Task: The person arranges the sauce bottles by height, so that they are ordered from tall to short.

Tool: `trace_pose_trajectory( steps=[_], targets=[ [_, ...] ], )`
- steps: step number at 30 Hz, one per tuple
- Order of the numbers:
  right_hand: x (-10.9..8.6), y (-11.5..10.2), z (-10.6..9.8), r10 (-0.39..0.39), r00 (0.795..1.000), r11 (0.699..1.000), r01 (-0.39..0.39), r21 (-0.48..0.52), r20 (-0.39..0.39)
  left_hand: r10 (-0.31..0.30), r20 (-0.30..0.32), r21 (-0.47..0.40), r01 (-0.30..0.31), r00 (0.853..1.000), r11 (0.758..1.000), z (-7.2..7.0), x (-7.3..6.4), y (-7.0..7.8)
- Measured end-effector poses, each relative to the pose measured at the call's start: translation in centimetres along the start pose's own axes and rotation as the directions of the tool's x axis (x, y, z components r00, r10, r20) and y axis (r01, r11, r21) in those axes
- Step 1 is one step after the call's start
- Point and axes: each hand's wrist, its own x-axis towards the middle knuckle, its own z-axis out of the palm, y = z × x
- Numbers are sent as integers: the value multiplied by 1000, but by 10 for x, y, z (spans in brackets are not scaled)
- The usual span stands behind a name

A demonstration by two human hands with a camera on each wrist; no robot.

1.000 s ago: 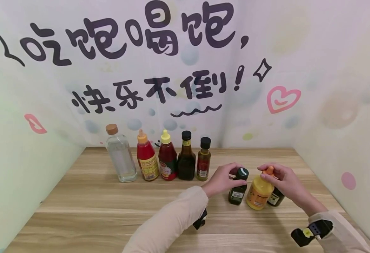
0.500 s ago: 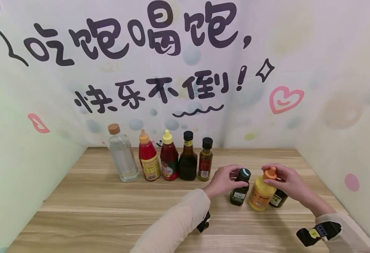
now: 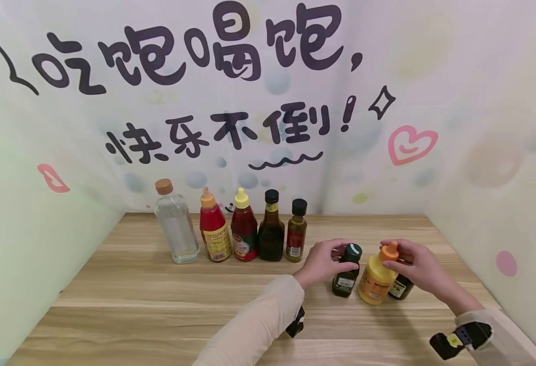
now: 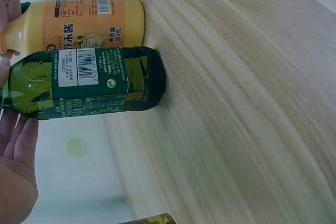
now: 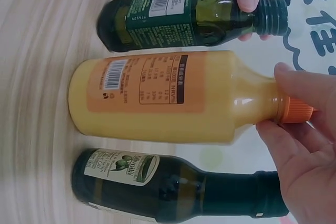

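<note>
In the head view my left hand (image 3: 320, 262) pinches a small dark green glass bottle (image 3: 345, 282) near its neck. The left wrist view shows the back label of this green bottle (image 4: 89, 85), its base on the wood. My right hand (image 3: 425, 267) holds a yellow mustard squeeze bottle (image 3: 377, 282) at the neck, just below its orange cap (image 5: 296, 109), between thumb and fingers. Both bottles stand upright, side by side with a small gap. Just right of the yellow one, partly hidden by it and my right hand, stands a dark olive oil bottle (image 5: 136, 174).
Along the back left of the wooden table (image 3: 158, 315) stand a clear bottle (image 3: 176, 229), a red sauce bottle (image 3: 215, 234), a ketchup-like bottle (image 3: 243, 231), a dark brown bottle (image 3: 271, 234) and a small black-capped bottle (image 3: 296, 234). A printed cloth wall (image 3: 181, 112) rises behind.
My right hand has shifted slightly right, uncovering more of the orange cap, with its thumb now at the cap's lower edge. The left hand and the bottles look unmoved apart from slight camera sway.
</note>
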Motion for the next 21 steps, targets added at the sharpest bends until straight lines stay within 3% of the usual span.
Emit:
trace_pose_trajectory(
  steps=[11,21],
  targets=[
    [17,-7,-3,-17,999,999,16,-41,-27,11,4,7,-11,1000,1000,0,1,-1],
    [50,-18,-7,11,999,999,-13,-46,-33,40,-12,-4,-40,999,999,0,-1,-1]
  ],
)
